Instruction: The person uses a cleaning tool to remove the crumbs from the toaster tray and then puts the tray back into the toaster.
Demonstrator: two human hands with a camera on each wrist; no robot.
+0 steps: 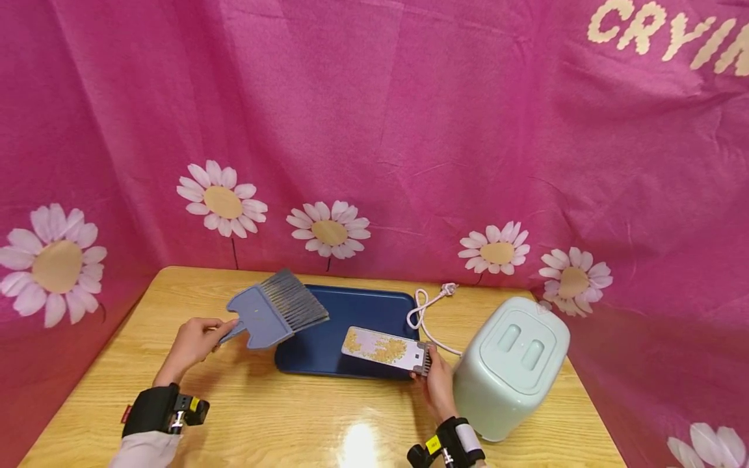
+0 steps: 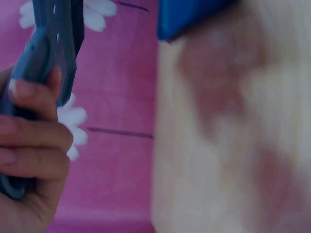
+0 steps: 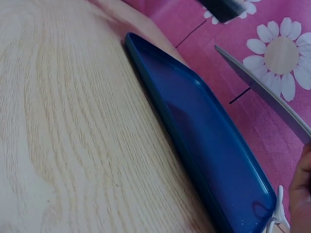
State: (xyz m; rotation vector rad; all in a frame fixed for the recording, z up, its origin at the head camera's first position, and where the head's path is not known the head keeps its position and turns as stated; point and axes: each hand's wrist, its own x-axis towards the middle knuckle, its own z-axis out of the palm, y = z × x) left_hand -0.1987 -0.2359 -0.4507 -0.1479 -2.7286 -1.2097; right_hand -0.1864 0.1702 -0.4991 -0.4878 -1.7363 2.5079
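With curled fingers and thumb, my left hand [image 1: 196, 341] [image 2: 39, 155] holds a blue-grey brush [image 1: 260, 316] by its handle. The brush is raised, and its bristles point right over the left end of a dark blue tray [image 1: 363, 302] [image 3: 209, 131]. My right hand [image 1: 440, 383] grips the grey slotted end of a flat white crumb tray [image 1: 374, 348] [image 3: 272, 97]. Yellow crumbs are spread over its upper face. It is held above the right part of the blue tray, apart from the brush.
A pale green toaster [image 1: 515, 364] stands on the wooden table [image 1: 281, 416], right of my right hand. Its white cord and plug [image 1: 447, 289] lie behind, beside the blue tray's right end. A pink curtain [image 1: 398, 130] with daisies hangs along the table's back edge.
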